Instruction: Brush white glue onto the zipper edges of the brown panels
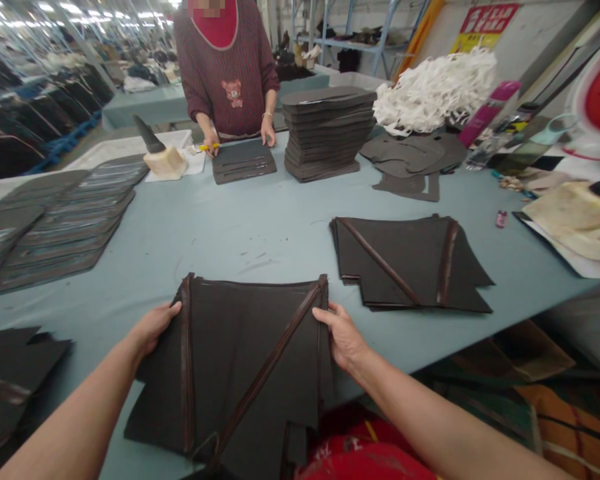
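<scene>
Left fingers (174, 309) and right fingers (323, 316) grip the dark panel (230, 333), tabbed edge facing away, long axis unclear.

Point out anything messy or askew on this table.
Dark specks or marks are scattered on the blue-green tabletop beyond the held dark panel, standing out against the plain surface. The panel stack to the right looks slightly askew: its left edges do not line up.

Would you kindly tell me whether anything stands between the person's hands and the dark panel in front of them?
Nothing visible does: the left hand grips the dark panel at its left edge, and the right hand grips its right edge, thumb on top.
</scene>
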Motion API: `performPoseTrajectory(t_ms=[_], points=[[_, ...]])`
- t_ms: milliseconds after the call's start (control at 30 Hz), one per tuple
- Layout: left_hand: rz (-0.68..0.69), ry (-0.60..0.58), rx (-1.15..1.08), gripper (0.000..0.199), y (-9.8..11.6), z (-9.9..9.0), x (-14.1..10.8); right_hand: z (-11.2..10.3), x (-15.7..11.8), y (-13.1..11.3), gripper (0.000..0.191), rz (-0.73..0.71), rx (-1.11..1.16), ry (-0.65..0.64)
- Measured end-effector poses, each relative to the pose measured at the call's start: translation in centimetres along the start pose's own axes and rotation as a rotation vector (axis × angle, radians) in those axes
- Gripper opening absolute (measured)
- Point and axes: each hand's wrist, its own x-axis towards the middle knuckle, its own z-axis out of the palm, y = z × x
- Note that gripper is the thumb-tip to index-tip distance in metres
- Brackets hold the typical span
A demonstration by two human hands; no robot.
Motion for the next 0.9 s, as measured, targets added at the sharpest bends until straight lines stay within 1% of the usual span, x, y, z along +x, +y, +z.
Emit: performPoseTrajectory(t_ms=[100,200,233,267,300,367,400,500,533,567,600,633,700,733,800,900], points=[[-0.051,-0.038,0.026,0.021,-0.2,-0.2,0.5,1.0,-0.6,-0.2,0.044,0.045,0.007,-0.041],[-0.070,-0.044,0.049,0.023,-0.4,-0.4,0.9,1.7,-1.7,0.2,0.036,0.134,-0.141,-0.194],[-0.072,-0.051,0.055,0.024,-0.4,-0.5,1.0,1.9,-2.1,0.3,0.033,0.168,-0.197,-0.223],[-0.074,-0.058,0.061,0.024,-0.4,-0.5,1.1,2.0,-2.5,0.4,0.029,0.202,-0.236,-0.226],[-0.076,-0.066,0.068,0.024,-0.4,-0.5,1.1,2.3,-2.9,0.3,0.024,0.227,-0.259,-0.203],[-0.080,-0.080,0.084,0.025,-0.2,-0.5,1.1,2.8,-3.8,0.1,0.016,0.263,-0.216,-0.157],[-0.083,-0.089,0.093,0.025,-0.1,-0.5,1.0,3.0,-4.3,-0.1,0.015,0.288,-0.158,-0.186],[-0.098,-0.123,0.129,0.027,0.4,-0.6,1.0,2.8,-5.7,0.6,0.019,0.386,0.062,-0.386],[-0.104,-0.136,0.141,0.027,0.5,-0.6,0.9,2.2,-6.0,1.3,0.021,0.420,0.104,-0.410],[-0.108,-0.149,0.150,0.027,0.6,-0.7,0.9,1.5,-6.1,2.2,0.023,0.442,0.099,-0.383],[-0.110,-0.159,0.158,0.027,0.7,-0.7,0.9,0.6,-6.0,3.1,0.024,0.433,0.051,-0.319],[-0.108,-0.166,0.164,0.026,0.7,-0.7,1.0,-0.3,-5.8,4.1,0.026,0.387,-0.029,-0.237],[-0.094,-0.170,0.171,0.024,0.7,-0.6,1.0,-1.8,-5.1,5.5,0.030,0.248,-0.212,-0.091],[-0.085,-0.167,0.175,0.023,0.7,-0.6,0.9,-2.2,-4.8,5.9,0.032,0.188,-0.276,-0.061],[-0.066,-0.153,0.183,0.023,0.7,-0.4,0.5,-2.6,-4.2,5.9,0.035,0.129,-0.340,-0.096],[-0.024,-0.113,0.196,0.025,0.4,-0.1,-0.7,-2.6,-4.0,5.1,0.041,0.092,-0.449,-0.184]])
